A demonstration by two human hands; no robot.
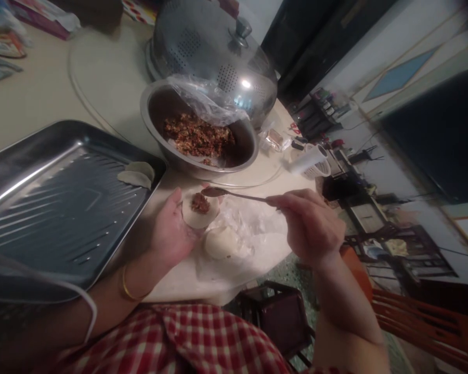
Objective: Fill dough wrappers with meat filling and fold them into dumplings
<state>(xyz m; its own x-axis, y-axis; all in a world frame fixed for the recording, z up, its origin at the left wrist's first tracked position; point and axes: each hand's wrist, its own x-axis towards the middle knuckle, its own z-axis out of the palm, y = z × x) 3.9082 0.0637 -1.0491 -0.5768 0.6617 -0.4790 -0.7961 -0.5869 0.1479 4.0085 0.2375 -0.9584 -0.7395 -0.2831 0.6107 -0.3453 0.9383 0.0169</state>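
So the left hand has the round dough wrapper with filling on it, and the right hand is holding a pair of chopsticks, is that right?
Not quite: in the head view, the right hand holds a spoon, not chopsticks. The left hand does have the round dough wrapper with filling on it.

I see, at a steep tilt, a pale, dimly lit wall (390, 47) bearing a blue diamond-shaped panel (400, 75). Below, I make out a speckled greenish floor (292, 267), a dark maroon square seat (283, 319) and an orange-brown slatted chair (425, 319).
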